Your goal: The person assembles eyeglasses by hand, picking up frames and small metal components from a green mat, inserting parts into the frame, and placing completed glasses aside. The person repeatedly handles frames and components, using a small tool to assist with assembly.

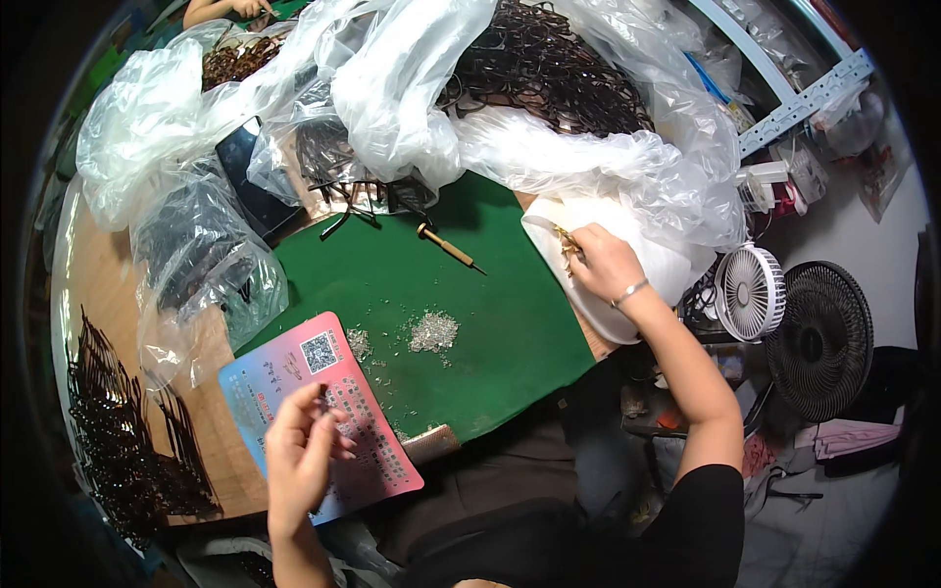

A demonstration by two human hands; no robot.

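My left hand (302, 446) is over a pink and blue printed sheet (377, 456), its fingers curled together. A small dark bit shows at its fingertips, too small to name. At the right, my right hand (603, 263) has its fingers closed on small gold-coloured metal pieces (567, 243), above a white bag (613, 299). Between the hands lies a green mat (510, 343) with a pile of tiny clear and silvery bits (433, 333). Farther up the mat rests a screwdriver (449, 247) with a yellowish handle.
Large clear plastic bags with many dark eyeglass frames (549, 69) fill the far side. More dark, thin pieces (137, 441) are heaped at the left table edge. A white fan (751, 292) and a black fan (821, 338) stand at the right. Another person's hand (250, 8) shows far left.
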